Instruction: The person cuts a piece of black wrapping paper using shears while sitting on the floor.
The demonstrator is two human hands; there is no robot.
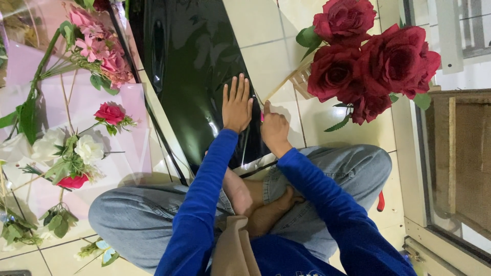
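Your left hand (236,105) lies flat on the black glossy sheet (197,66), fingers together and straight, pinning it to the tiled floor (266,48). Your right hand (274,128) sits curled at the sheet's right edge, index finger out; a small pink thing shows by the thumb, too small to name. Red roses (371,61) stand just right of it. Best keep the flat palm close to the edge being worked, so the sheet cannot slide or buckle.

Cream tiled floor (266,56) bearing: glossy black sheet (194,76), pale pink wrapping sheets (87,102), red roses (373,61), loose flowers (76,153) lying scattered.
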